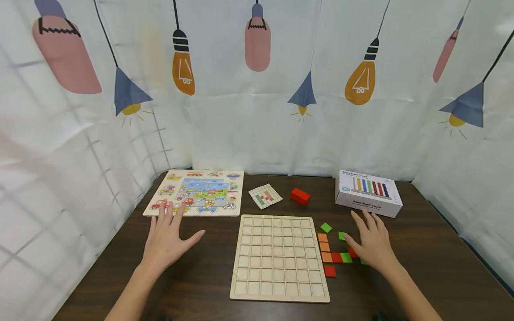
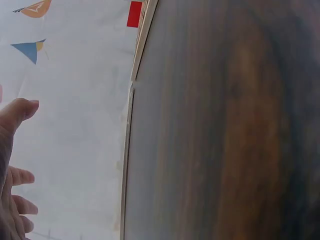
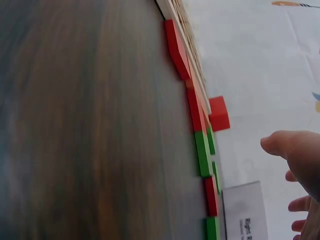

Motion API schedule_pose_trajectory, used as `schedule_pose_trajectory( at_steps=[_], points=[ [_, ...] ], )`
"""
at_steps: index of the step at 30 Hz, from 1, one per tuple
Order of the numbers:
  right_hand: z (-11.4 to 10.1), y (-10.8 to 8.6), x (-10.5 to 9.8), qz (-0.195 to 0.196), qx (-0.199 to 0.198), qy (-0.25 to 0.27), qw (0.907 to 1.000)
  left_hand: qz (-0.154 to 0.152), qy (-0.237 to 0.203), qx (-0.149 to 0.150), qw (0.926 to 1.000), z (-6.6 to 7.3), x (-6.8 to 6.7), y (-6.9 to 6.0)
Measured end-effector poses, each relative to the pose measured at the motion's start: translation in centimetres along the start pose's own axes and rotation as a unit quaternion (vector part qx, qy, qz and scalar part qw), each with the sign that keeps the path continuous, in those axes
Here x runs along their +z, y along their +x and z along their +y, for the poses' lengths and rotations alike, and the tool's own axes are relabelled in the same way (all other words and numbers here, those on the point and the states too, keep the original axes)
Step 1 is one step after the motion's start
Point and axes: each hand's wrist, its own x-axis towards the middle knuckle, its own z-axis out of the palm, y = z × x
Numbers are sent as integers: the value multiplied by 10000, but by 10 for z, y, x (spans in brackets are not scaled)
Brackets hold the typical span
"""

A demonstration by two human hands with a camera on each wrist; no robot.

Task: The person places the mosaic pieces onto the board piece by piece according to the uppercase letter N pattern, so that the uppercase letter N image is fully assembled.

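Note:
A wooden grid board [image 1: 279, 258] with bare square cells lies mid-table. My left hand [image 1: 166, 243] is spread with straight fingers left of the board, fingertips overlapping a vehicle picture puzzle [image 1: 210, 175] in the head view; contact cannot be told. My right hand [image 1: 373, 243] hangs with fingers apart over loose square tiles and holds nothing. Those tiles include an orange tile [image 1: 323, 246], a red tile [image 1: 330, 271] and a green tile [image 1: 326, 228], several lying along the board's right edge. The right hand partly hides some tiles.
Behind the board lie a pattern card [image 1: 265, 196] with coloured squares and a red block [image 1: 300, 196]. A white box [image 1: 369, 191] with a picture of coloured pegs stands at the back right. A printed curtain [image 1: 257, 125] encloses the dark table [image 1: 201, 276].

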Motion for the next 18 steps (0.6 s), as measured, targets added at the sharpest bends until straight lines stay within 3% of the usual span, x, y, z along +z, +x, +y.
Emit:
schedule_pose_trajectory(
  at_steps=[5, 11, 18],
  points=[
    [-7, 3, 8, -130, 46, 129, 9998, -110, -348, -56, 9993, 7, 7, 0],
    [-16, 11, 15, -397, 214, 341, 9984, -184, -288, -50, 9994, 15, 23, -3],
    [-25, 22, 26, -577, 315, 641, 9958, -333, -501, 151, 9981, 21, 38, -7]
  ],
)
